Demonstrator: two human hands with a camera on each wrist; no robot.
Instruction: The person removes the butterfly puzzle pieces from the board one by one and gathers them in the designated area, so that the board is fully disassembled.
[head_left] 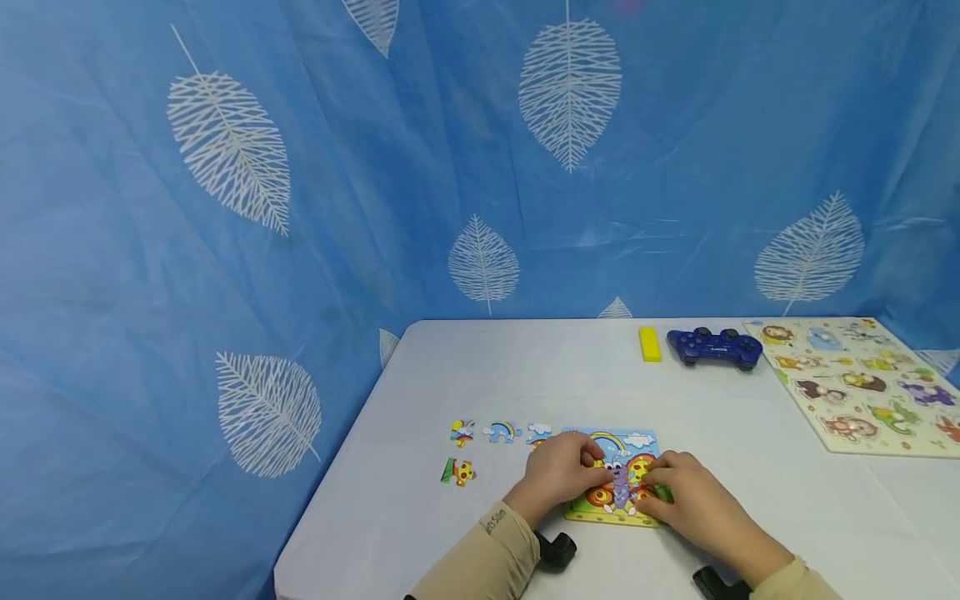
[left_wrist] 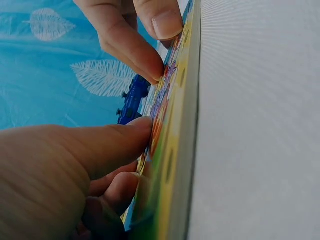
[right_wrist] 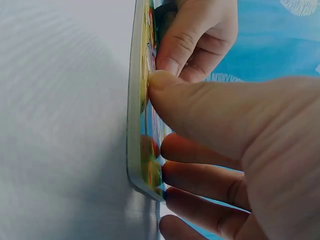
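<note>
A butterfly jigsaw puzzle (head_left: 621,492) in a yellow-edged tray lies flat on the table, its picture largely filled with pieces. On its left side, my left hand (head_left: 558,471) touches the surface with thumb and fingertips. My right hand (head_left: 701,504) rests its thumb and fingertips on the right side, fingers spread along the edge in the right wrist view. Beside the tray on the left lie loose puzzle pieces: a rainbow piece (head_left: 502,432), a cloud piece (head_left: 538,432) partly behind the left hand, a multicoloured piece (head_left: 462,432) and a green-and-yellow piece (head_left: 460,472).
Toward the back edge sit a yellow block (head_left: 649,344) and a blue game controller (head_left: 716,348). A large animal picture board (head_left: 862,387) covers the back right of the white table (head_left: 397,517). Behind hangs a blue leaf-patterned curtain (head_left: 360,167).
</note>
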